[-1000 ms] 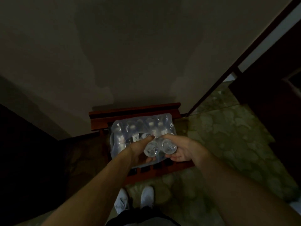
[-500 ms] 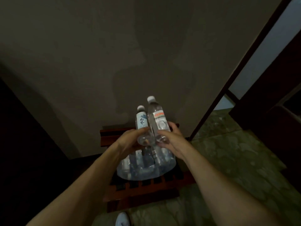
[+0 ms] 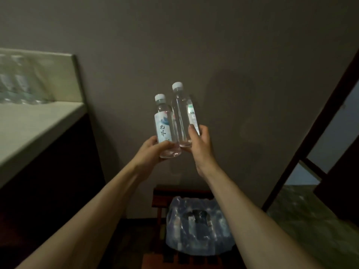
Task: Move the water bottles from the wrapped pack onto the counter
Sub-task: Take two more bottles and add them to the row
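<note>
Two clear water bottles with white caps are held upright, side by side, high in front of the wall. My left hand (image 3: 153, 152) grips the base of the left bottle (image 3: 164, 123), which has a white label. My right hand (image 3: 200, 146) grips the lower part of the right bottle (image 3: 181, 117). The two bottles touch. Far below them the wrapped pack (image 3: 198, 228) of bottles lies on a dark red wooden rack (image 3: 163, 195). The pale counter (image 3: 33, 127) is at the left, level with my forearms.
Several bottles (image 3: 17, 84) stand at the back of the counter against a pale backsplash, blurred. A dark cabinet front lies under the counter. A dark door frame (image 3: 310, 133) and a patterned floor (image 3: 310, 220) are on the right.
Both hands have lifted the two bottles out of the pack and raised them well above it. The view has turned up and left, bringing the counter into sight.
</note>
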`<state>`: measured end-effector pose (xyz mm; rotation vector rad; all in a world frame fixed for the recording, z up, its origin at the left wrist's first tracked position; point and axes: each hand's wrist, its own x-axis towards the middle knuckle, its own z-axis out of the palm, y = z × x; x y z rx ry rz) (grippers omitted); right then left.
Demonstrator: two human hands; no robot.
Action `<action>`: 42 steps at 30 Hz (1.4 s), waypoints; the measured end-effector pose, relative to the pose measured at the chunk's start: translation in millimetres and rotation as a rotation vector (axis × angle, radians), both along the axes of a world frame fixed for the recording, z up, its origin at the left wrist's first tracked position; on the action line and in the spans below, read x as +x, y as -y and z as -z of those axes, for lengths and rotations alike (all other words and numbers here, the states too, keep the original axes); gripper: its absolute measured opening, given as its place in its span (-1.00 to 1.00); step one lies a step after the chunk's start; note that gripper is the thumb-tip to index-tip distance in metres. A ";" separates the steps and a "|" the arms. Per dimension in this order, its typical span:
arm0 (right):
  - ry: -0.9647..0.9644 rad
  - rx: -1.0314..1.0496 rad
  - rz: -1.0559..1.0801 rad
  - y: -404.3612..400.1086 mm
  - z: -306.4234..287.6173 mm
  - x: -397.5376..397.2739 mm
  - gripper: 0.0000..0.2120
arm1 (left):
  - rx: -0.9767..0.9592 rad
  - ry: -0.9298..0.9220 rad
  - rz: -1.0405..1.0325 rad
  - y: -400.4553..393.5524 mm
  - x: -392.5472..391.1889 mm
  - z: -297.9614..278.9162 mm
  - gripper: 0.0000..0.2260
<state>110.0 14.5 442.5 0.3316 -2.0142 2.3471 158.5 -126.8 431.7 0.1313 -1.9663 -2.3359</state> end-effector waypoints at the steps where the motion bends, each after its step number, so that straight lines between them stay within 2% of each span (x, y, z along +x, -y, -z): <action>1: 0.008 -0.049 -0.038 8.2 -11.4 2.6 -0.79 | -0.008 -0.023 -0.012 11.6 2.4 -7.1 -0.69; 3: 0.032 -0.107 -0.156 22.8 -27.3 6.7 -0.70 | -0.033 -0.052 -0.035 36.9 7.8 -18.6 -0.67; 6: 0.051 0.041 -0.276 49.8 -38.0 11.1 -0.55 | -0.060 -0.082 -0.072 79.7 18.5 -29.6 -0.63; 8: 0.020 0.151 -0.280 78.3 -37.4 14.4 -0.60 | -0.088 -0.084 -0.094 110.0 28.4 -36.1 -0.57; 10: -0.012 0.165 -0.263 113.7 -35.6 20.5 -0.68 | -0.137 -0.077 -0.083 142.5 39.0 -43.7 -0.55; 16: -0.059 0.209 -0.239 232.8 -46.9 50.1 -0.39 | -0.274 -0.076 -0.118 250.6 67.4 -63.2 -0.55; 18: -0.079 0.209 -0.228 267.7 -50.0 60.9 -0.33 | -0.329 -0.065 -0.143 284.1 74.9 -63.2 -0.64; 23: -0.072 0.249 -0.276 337.8 -46.7 81.1 -0.40 | -0.343 -0.049 -0.172 353.0 91.0 -55.1 -0.74; 28: -0.036 0.290 -0.306 387.8 -41.3 85.8 -0.57 | -0.367 -0.097 -0.205 406.7 96.9 -46.5 -0.68; 33: -0.113 0.320 -0.269 426.8 -32.1 69.7 -0.51 | -0.444 -0.123 -0.346 440.5 79.4 -36.9 -0.58; 37: -0.150 0.332 -0.260 451.6 -22.9 42.5 -0.44 | -0.599 -0.119 -0.456 460.3 52.4 -28.7 -0.48; 42: -0.148 0.373 -0.336 471.5 -13.8 -2.3 -0.39 | -0.756 -0.173 -0.458 490.2 24.3 -20.3 -0.47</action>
